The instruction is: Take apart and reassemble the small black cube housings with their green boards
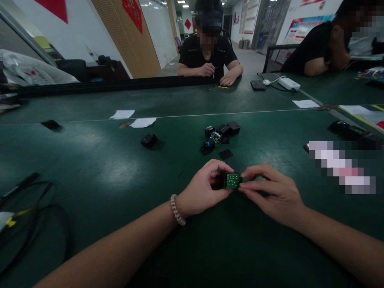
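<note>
Between my hands is a small green circuit board (233,181) at the open end of a black plastic housing (222,179). My left hand (207,186), with a beaded bracelet at the wrist, wraps round the housing from the left. From the right, my right hand (271,192) pinches the board's edge with thumb and fingertips. Just beyond lies a group of loose electronic parts (215,138) with blue and green pieces. Black box-shaped housings (233,128) sit behind them, and a flat black plate (225,154) lies in front. How deep the board sits in the housing is hidden.
A black block (149,140) stands left of the parts. Paper slips (143,122) lie farther back. Cables (36,208) curl at the left edge; a blurred-out object (342,168) is at right. Across the green table (99,160) a person (208,56) works with both hands.
</note>
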`<state>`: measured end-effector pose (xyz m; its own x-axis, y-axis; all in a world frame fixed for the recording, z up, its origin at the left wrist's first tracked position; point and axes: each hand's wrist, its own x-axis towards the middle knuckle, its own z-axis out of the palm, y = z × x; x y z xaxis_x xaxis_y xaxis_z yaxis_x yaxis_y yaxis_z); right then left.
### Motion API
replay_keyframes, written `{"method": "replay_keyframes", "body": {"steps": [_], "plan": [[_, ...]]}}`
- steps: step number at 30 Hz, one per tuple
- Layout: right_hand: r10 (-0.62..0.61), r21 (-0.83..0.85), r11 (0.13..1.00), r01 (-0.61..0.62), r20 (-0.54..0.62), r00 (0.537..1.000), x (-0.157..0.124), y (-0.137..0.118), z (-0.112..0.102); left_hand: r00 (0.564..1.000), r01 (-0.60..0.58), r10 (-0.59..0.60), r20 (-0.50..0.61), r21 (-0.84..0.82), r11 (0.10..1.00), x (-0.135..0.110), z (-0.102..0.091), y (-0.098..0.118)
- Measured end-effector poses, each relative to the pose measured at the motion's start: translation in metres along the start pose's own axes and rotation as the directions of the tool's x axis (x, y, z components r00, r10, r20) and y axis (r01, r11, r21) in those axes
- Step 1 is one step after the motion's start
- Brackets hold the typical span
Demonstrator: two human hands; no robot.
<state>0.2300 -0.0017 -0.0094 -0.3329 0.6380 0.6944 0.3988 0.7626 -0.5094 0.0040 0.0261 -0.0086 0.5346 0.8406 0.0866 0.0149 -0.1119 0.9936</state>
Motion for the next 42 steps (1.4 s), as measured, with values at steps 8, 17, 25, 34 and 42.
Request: {"method": "replay_keyframes", "body": {"steps": [8,17,25,34,42], "plan": [[0.001,-0.011,1.000,-0.001,0.002,1.000,0.0004,-0.0004,-0.0003,1.000,-0.002,0.003,-0.004,0.014,1.000,-0.0004,0.0002,-0.0002],[-0.003,-0.024,1.000,0.003,0.015,1.000,0.0005,-0.0004,-0.0005,1.000,-0.009,0.009,0.001,0.025,1.000,0.0003,-0.0019,-0.0027],[0.005,-0.035,0.999,-0.004,0.018,1.000,-0.0002,0.0005,0.0002,1.000,-0.008,0.008,-0.003,0.036,0.999,0.0007,-0.0011,-0.0023],[-0.005,-0.062,0.998,0.007,0.033,0.999,-0.0004,0.0012,-0.0004,1.000,0.000,0.000,-0.009,0.026,1.000,0.0003,0.0000,-0.0024],[-0.002,-0.069,0.998,0.006,0.058,0.998,0.0001,-0.0013,-0.0005,1.000,0.009,-0.009,-0.003,0.010,1.000,0.0002,0.0004,-0.0006]]}}
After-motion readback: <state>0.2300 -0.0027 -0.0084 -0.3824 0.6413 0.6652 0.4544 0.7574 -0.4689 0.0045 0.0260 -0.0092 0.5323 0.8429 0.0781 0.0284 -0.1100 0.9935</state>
